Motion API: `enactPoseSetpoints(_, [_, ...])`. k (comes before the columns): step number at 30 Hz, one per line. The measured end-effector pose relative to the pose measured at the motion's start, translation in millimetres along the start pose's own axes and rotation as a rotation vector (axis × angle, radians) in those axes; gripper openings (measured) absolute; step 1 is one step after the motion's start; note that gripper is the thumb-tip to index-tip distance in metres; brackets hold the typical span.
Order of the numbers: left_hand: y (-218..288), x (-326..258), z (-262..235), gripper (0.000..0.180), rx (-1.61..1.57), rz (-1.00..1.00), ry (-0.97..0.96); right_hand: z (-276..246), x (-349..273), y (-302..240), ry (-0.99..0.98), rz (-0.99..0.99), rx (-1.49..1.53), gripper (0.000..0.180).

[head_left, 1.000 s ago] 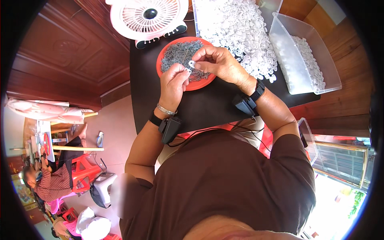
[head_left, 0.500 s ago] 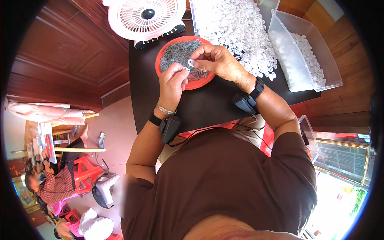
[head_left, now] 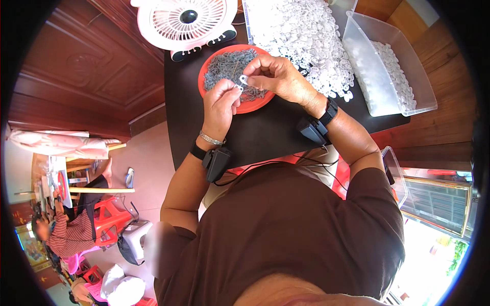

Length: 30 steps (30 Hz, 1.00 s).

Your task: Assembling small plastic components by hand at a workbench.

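Above a round red bowl [head_left: 264,103], both my hands are close together with their fingertips pinched. My right hand [head_left: 284,80] grips a small white plastic piece with a hole [head_left: 244,79] between thumb and forefinger. A second small white piece [head_left: 240,88] shows at the fingertips of my left hand [head_left: 220,106], just beneath the first. Whether the two pieces touch, I cannot tell. Many thin grey pieces [head_left: 224,68], perhaps screws or nails, fill the bowl. Past my right hand, a large heap of white plastic pieces [head_left: 301,38] spreads over the black table [head_left: 260,135].
A white fan [head_left: 189,30] stands behind the bowl. At the right, a clear plastic bin [head_left: 375,97] holds more white pieces. Cables [head_left: 255,166] hang from the devices on my wrists near the table's front edge. Another person [head_left: 71,232] sits at far left by a red stool [head_left: 109,219].
My hands and the white pieces stay in nearly the same place. The person at far left has shifted a little.
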<state>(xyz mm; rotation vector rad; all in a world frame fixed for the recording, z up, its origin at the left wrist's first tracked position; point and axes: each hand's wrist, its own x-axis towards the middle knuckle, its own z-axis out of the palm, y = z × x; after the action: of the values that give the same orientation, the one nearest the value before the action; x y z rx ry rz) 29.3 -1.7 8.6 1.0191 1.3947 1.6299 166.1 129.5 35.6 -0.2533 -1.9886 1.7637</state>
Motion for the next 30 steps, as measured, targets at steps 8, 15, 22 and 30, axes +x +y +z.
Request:
enactPoseSetpoints(8, [0.2,-0.2,0.4,0.014,0.000,0.004,-0.002,0.4,0.3,-1.1,-0.024,0.030,0.009,0.013])
enactPoseSetpoints(15, [-0.1,-1.2,2.0,0.013,0.013,0.010,-0.004,4.3,-0.9,-1.1,-0.049,-0.031,-0.056,0.012])
enactPoseSetpoints(22, [-4.3,-0.9,0.8,0.011,-0.039,-0.003,0.008,7.1,-0.7,4.7,-0.087,-0.025,-0.059,0.016])
enactPoseSetpoints(30, [4.9,-1.7,3.4,0.017,-0.092,-0.073,-0.024,14.0,-3.1,1.3,-0.041,-0.167,-0.279,0.024])
